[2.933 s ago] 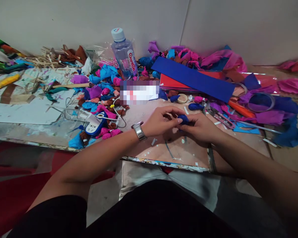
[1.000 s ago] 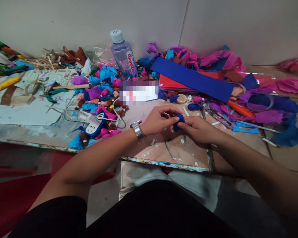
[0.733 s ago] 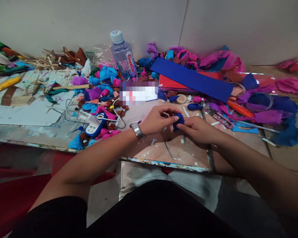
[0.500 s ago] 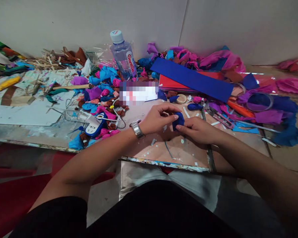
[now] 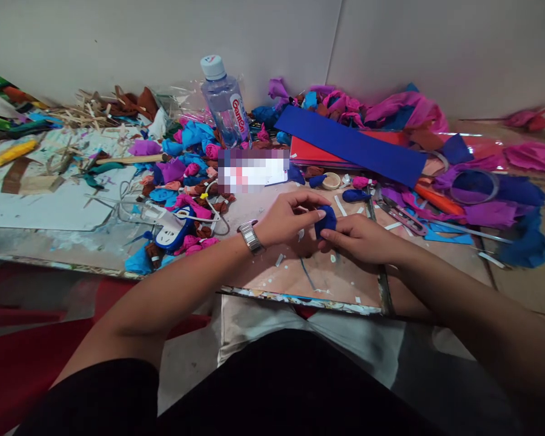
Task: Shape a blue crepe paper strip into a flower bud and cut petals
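Observation:
Between both hands, just above the table, is a small piece of dark blue crepe paper point(image 5: 327, 221). My left hand point(image 5: 295, 213), with a metal watch point(image 5: 251, 237) on its wrist, pinches the paper's upper left edge between thumb and fingers. From the right side my right hand point(image 5: 356, 237) grips the same piece, thumb on its lower edge. Its other fingers are partly hidden behind. Just beyond the hands lie a wrapped dark blue paper bud point(image 5: 356, 195) and a roll of tape point(image 5: 331, 181).
A water bottle point(image 5: 226, 106) stands at the back beside a phone point(image 5: 275, 172). A blue paper strip point(image 5: 352, 145) lies across red sheets. Pink-handled cutter point(image 5: 404, 219) at right; power strip point(image 5: 175, 229) and several coloured paper buds at left. White scraps dot the board point(image 5: 295, 281).
Almost nothing differs. Both hands keep their hold on the blue paper, with only a very slight shift of the fingers and of the view.

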A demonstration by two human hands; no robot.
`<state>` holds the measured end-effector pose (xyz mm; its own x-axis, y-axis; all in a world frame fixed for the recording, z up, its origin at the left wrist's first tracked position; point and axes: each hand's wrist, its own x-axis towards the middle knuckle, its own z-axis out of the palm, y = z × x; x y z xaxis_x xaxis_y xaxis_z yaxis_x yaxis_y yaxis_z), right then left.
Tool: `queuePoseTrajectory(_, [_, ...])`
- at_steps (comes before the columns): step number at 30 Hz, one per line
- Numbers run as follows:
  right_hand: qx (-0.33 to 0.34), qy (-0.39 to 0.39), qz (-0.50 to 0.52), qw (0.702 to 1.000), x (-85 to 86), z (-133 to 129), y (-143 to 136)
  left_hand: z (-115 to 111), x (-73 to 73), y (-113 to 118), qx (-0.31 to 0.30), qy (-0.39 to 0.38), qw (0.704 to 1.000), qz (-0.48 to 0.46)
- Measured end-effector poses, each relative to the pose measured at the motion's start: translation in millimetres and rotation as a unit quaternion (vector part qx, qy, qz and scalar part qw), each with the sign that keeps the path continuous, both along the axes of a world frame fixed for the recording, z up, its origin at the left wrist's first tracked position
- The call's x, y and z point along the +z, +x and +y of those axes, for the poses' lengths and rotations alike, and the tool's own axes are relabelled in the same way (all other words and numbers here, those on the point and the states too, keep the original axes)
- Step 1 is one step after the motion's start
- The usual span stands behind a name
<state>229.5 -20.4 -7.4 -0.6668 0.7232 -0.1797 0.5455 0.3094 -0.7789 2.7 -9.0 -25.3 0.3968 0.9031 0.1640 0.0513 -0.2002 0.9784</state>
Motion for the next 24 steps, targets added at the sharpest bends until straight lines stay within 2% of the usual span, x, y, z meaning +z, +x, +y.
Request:
queuePoseTrajectory(6, [-0.016,-0.061,0.027,0.998,-2.5,-1.5,1.4,-0.2,-1.5,2.2,-0.002,-0.019,0.999,-0.033])
queuePoseTrajectory(12, [-0.007,-0.066,0.031,0.997,1.6,-0.8,0.9,-3.5,-2.8,4.3,0.002,-0.045,0.999,-0.016])
queuePoseTrajectory(17, [-0.034,-0.076,0.029,0.996,2.3,-2.2,-0.2,-1.3,-5.6,4.2,-0.007,-0.052,0.998,-0.023])
queuePoseTrajectory(21, [-0.095,-0.119,0.116,0.982,2.4,-5.1,-4.7,-2.4,-4.3,4.0,-0.028,-0.071,0.997,-0.03])
queuePoseTrajectory(24, [-0.106,-0.164,0.153,0.969,3.1,-6.2,-6.6,-3.2,-3.4,4.1,-0.035,-0.081,0.996,-0.034])
